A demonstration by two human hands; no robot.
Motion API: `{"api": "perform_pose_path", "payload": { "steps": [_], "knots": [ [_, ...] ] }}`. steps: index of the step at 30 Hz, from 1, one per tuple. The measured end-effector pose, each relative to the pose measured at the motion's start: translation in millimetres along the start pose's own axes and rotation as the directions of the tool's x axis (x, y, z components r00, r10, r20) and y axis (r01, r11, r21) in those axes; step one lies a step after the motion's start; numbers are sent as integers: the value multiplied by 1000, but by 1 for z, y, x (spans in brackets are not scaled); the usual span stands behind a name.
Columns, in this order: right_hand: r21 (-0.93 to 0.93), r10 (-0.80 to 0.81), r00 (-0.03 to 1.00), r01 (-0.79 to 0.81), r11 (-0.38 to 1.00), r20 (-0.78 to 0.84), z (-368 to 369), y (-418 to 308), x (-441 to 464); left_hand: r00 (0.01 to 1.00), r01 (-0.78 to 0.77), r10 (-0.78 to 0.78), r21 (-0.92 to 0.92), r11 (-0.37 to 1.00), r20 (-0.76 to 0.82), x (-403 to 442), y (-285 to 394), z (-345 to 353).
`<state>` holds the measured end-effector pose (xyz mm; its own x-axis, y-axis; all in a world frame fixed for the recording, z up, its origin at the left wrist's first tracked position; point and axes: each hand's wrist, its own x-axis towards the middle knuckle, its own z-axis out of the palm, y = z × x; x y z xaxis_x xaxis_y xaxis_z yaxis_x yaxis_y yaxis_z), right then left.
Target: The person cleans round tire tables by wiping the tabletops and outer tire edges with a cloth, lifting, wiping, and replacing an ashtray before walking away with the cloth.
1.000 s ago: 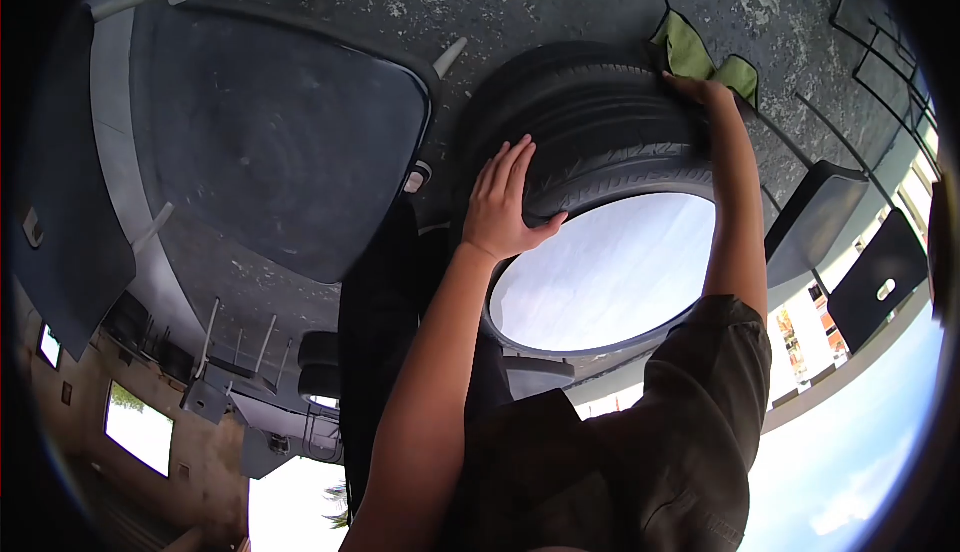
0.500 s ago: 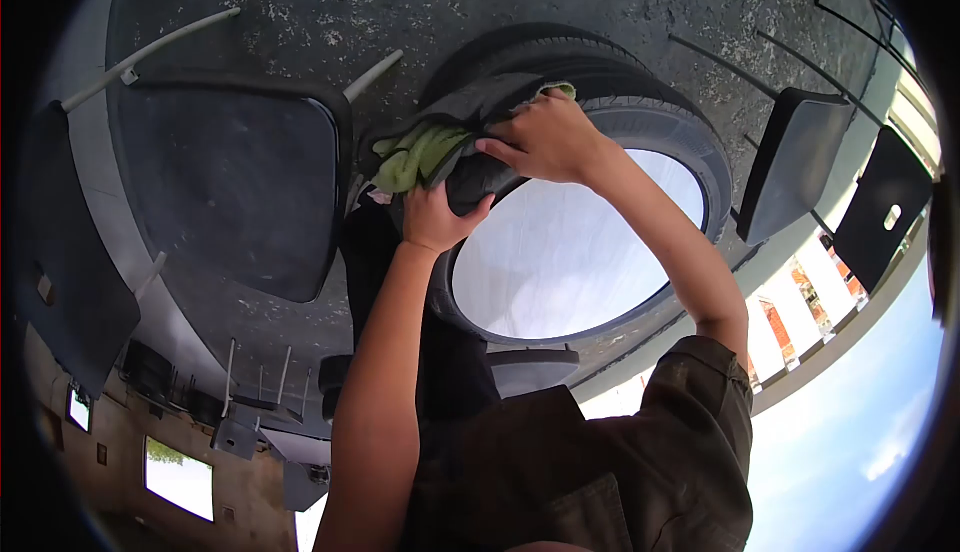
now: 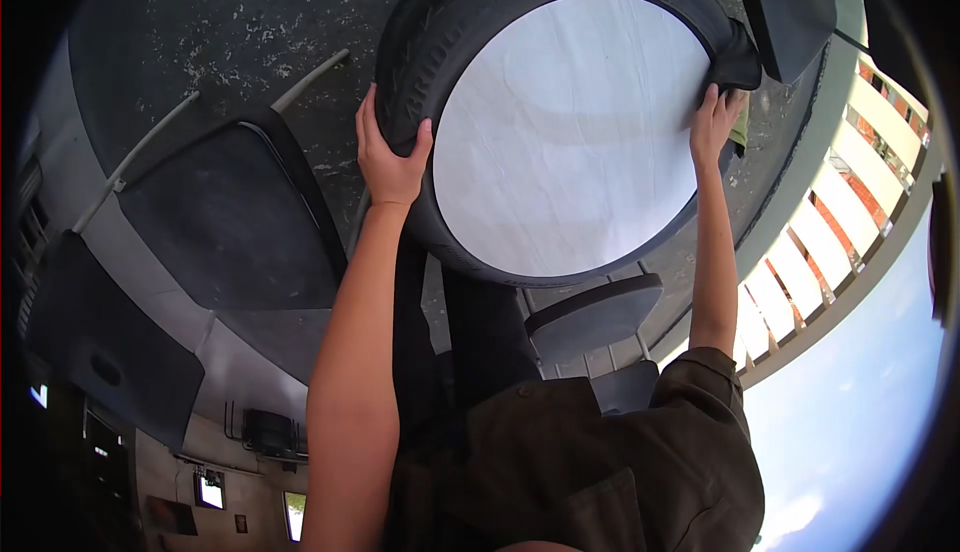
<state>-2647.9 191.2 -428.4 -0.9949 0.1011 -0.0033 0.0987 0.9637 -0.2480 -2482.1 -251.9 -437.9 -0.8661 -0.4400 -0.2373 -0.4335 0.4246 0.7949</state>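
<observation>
A black tire (image 3: 470, 42) stands before me with a round, white marbled top (image 3: 570, 132) set inside its ring. My left hand (image 3: 392, 164) grips the tire's left side, thumb on the sidewall and fingers around the outer edge. On the far right of the ring, my right hand (image 3: 716, 124) is closed on a dark cloth (image 3: 738, 60). This cloth lies over the sidewall, and a bit of its green side shows beside the hand. Some of the right hand's fingers are hidden.
Dark chairs stand to the left (image 3: 230, 217) and upper right (image 3: 785, 7). Another chair (image 3: 595, 317) is close to my legs. A pale railing (image 3: 820, 217) runs along the right. The grey floor (image 3: 250, 32) is speckled with worn white patches.
My right hand has carried the cloth from the tire's upper left to its right side. My left hand has left the cloth for the tire's edge. The view has shifted.
</observation>
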Motion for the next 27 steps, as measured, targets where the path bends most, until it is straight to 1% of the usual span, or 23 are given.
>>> {"api": "perform_pose_path", "payload": {
  "steps": [1, 2, 3, 5, 6, 7, 8, 9, 10, 11, 14, 15, 17, 19, 21, 22, 23, 24, 26, 27],
  "knots": [
    [43, 44, 999, -45, 998, 22, 12, -6, -44, 1000, 9, -9, -1, 1000, -4, 1, -1, 1],
    [-63, 42, 997, -38, 997, 66, 17, -29, -90, 1000, -3, 3, -2, 1000, -10, 0, -2, 2],
    [-21, -21, 1000, 21, 1000, 23, 19, -49, -135, 1000, -15, 15, 1, 1000, -20, -1, -3, 4],
    [10, -70, 982, 69, 998, 175, 11, -86, -211, 999, -31, 32, 29, 999, -39, -1, -4, 4],
    [30, -130, 966, 126, 992, 224, 1, -108, -242, 998, -33, 34, 31, 999, -45, 0, -5, 4],
    [80, -160, 937, 142, 987, 311, -11, -126, -267, 998, -32, 34, 32, 999, -44, 1, -6, 4],
    [127, -159, 924, 121, 984, 349, -29, -151, -279, 999, -30, 31, 31, 999, -36, -2, -6, 5],
    [194, -133, 926, 66, 979, 354, -36, -160, -294, 999, 7, -7, 6, 1000, -43, -2, -6, 6],
    [260, -111, 929, 17, 965, 354, -39, -164, -305, 999, 8, -7, 4, 1000, -41, -3, -6, 7],
    [396, 7, 936, -156, 905, 353, -40, -168, -313, 999, 9, -9, 3, 1000, -42, -3, -6, 6],
    [237, 171, 977, -197, 951, 129, -30, -185, -292, 999, -4, 4, -5, 1000, -53, -3, -8, 7],
    [219, 155, 976, -187, 958, 154, -11, -186, -280, 999, -2, 2, -3, 1000, -51, -2, -8, 7],
    [7, 139, 990, -139, 990, -18, 37, -190, -250, 999, 9, -9, 2, 1000, -51, -4, -10, 6],
    [50, 40, 993, -35, 998, -114, 49, -190, -183, 998, 15, -15, 3, 1000, -53, -3, -14, 7],
    [29, 54, 962, -48, 998, -269, 63, -189, -118, 999, 37, -39, -56, 998, -26, -3, -14, 7],
    [-78, 65, 930, -100, 992, -361, 47, -208, -88, 999, 50, -51, -87, 995, -7, -3, -15, 7],
    [33, 130, 959, -126, 992, -250, 54, -207, -62, 999, 32, -34, -77, 997, -24, -3, -19, 8],
    [54, 135, 936, -124, 991, -325, 60, -213, -42, 999, 31, -32, -72, 997, -16, -2, -22, 8],
    [72, 132, 903, -113, 991, -409, 72, -235, -27, 999, 42, -43, -93, 995, -8, -1, -22, 8],
    [138, 66, 934, -18, 990, -352, 66, -249, -41, 999, 51, -50, -113, 992, 10, -2, -20, 9]
  ]
}}
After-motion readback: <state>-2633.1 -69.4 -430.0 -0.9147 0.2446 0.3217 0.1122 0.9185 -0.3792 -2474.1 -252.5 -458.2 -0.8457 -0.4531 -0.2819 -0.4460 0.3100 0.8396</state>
